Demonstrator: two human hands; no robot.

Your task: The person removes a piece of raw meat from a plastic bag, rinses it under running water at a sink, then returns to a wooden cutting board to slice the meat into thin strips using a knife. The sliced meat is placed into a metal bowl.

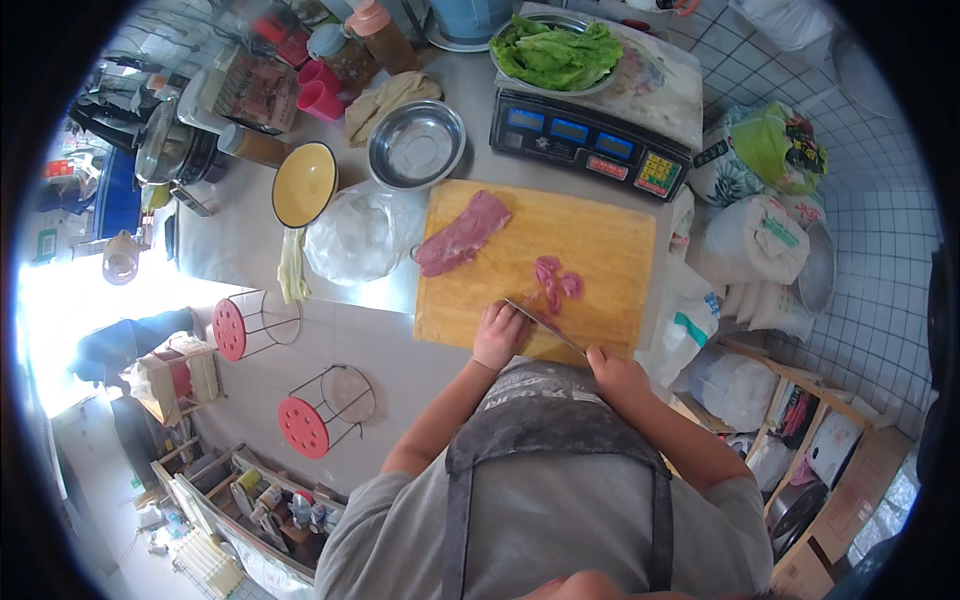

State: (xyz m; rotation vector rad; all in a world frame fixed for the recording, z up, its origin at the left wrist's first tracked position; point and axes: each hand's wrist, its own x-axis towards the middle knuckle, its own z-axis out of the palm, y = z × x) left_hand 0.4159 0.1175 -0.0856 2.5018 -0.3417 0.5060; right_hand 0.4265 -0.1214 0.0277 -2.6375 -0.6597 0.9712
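Note:
A wooden cutting board (600, 240) lies on the metal counter before me. My right hand (613, 373) is closed around the handle of a kitchen knife (551, 328), whose blade slants across the board's near part. My left hand (501, 330) rests on the board against the blade's far end, fingers bent; whatever lies under them is hidden. Just beyond the blade are several thin slices of raw meat (551, 277). A larger piece of raw meat (463, 234) lies at the board's left.
Behind the board stand a steel bowl (417, 145) and a digital scale (592, 139) bearing a bowl of lettuce (559, 54). A plastic bag (356, 236) and a yellow bowl (304, 185) are at the left. Filled bags (757, 236) crowd the right side.

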